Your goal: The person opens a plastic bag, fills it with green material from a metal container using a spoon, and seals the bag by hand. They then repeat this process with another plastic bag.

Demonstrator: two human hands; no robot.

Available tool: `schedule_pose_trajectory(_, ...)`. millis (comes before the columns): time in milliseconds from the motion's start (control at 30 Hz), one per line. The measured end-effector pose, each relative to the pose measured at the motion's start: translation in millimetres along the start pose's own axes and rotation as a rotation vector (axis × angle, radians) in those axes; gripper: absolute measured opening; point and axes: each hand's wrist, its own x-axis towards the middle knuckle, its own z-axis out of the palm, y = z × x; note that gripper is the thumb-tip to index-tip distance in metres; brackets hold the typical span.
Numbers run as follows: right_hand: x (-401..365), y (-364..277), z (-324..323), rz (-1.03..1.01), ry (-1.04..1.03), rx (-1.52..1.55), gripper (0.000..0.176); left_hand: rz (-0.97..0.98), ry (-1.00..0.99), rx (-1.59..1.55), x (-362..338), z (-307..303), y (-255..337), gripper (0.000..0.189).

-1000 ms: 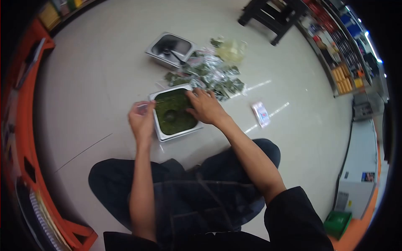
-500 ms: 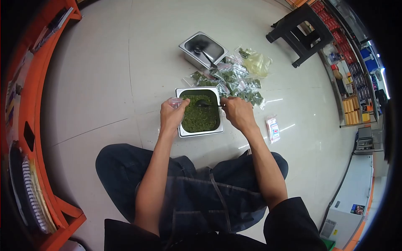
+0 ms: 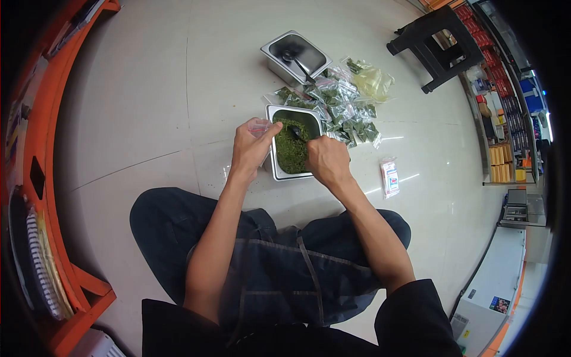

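Observation:
A square metal container (image 3: pixel 291 177) of chopped green herbs (image 3: pixel 290 156) stands on the floor before my knees. My left hand (image 3: pixel 251 149) pinches a small clear plastic bag (image 3: pixel 259 127) at the container's left rim. Over its right side, my right hand (image 3: pixel 328 159) is closed round the handle of a black spoon (image 3: pixel 297 132), whose bowl is at the herbs. Filled clear bags of green leaves (image 3: pixel 345 113) lie in a heap just behind and to the right.
Behind stands a second metal container (image 3: pixel 279 44) with a black ladle (image 3: pixel 300 66) in it. A yellowish plastic bag (image 3: pixel 373 83), a packet (image 3: pixel 389 178), a black stool (image 3: pixel 437 47), an orange shelf (image 3: pixel 50 178) at left and a white cabinet (image 3: pixel 491 285) at right surround me.
The spoon has turned to a steeper angle, with my right hand now nearer the herbs. The herb container appears farther right and tilted in view, and my left hand remains beside it with the bag.

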Motion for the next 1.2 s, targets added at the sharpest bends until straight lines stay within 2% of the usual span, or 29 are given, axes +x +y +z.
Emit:
schedule_pose_trajectory(100,-1,-4,-4,-0.01,-0.017,0.042,0.01,0.004,-0.04,-0.01,-2,1,2,0.028)
schedule_pose_trajectory(367,6,10,-3,0.143,0.051,0.255,0.013,-0.003,-0.081,-0.049,-1,2,1,0.022)
schedule_pose_trajectory(833,4,6,-11,0.188,0.07,0.316,0.015,-0.016,-0.143,-0.078,-1,3,3,0.022)
schedule_pose_trajectory(1100,6,16,-6,0.238,0.055,0.404,0.018,0.107,-0.05,-0.003,3,4,-8,0.033)
schedule_pose_trajectory(1200,9,28,-10,0.328,-0.041,0.59,0.021,0.042,-0.065,-0.019,1,2,-3,0.034)
